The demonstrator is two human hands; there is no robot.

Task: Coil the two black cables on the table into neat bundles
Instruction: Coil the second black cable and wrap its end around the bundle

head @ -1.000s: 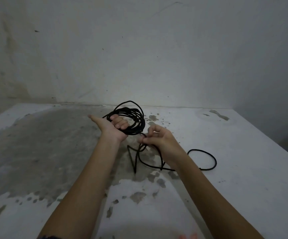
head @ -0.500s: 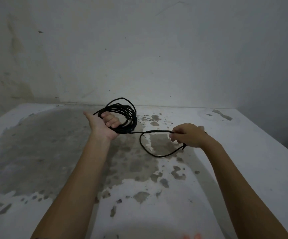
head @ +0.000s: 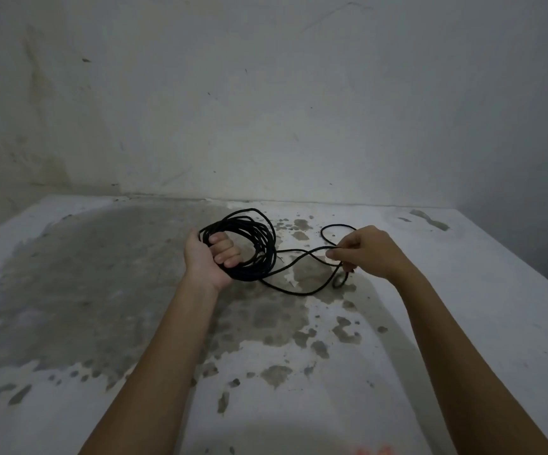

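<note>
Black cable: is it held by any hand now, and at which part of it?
The left hand grips the coiled bundle, fingers curled through its loops. The right hand pinches the loose strand running from the coil.

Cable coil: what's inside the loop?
The left hand curls its fingers through the cable coil; stained table shows through the rest. Strands under those fingers are hidden.

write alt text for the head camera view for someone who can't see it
A person's left hand grips a coil of black cable over a stained white table, while the right hand pinches the loose stretch leading off the coil to the right. The slack sags in a loop between the hands, and a bare grey wall stands behind.
</note>
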